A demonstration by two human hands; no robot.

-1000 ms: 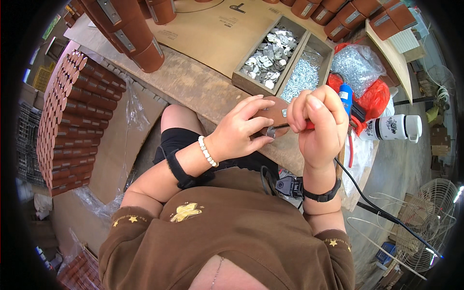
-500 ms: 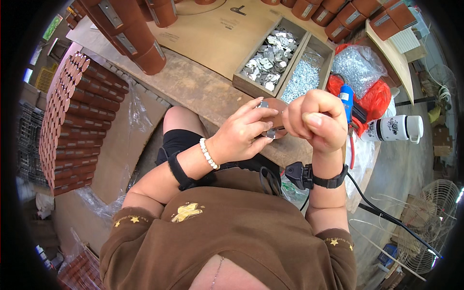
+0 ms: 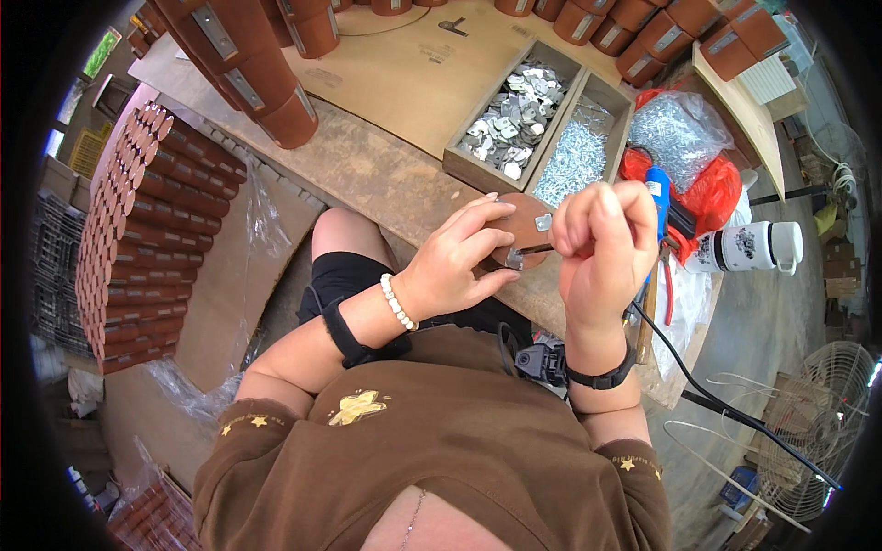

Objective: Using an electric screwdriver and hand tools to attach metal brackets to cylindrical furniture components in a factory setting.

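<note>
Brown disc (image 3: 524, 230) sits pinched in left hand (image 3: 455, 266) grip, right hand (image 3: 602, 239) fisted beside it.

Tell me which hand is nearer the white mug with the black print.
Right. The right hand is raised just left of the white mug, with a blue-handled tool between them; the left hand, holding the round brown piece, is farther left.

Bare bench (image 3: 386, 174) left of hands; parts tray (image 3: 459, 170) blocks ahead
</note>
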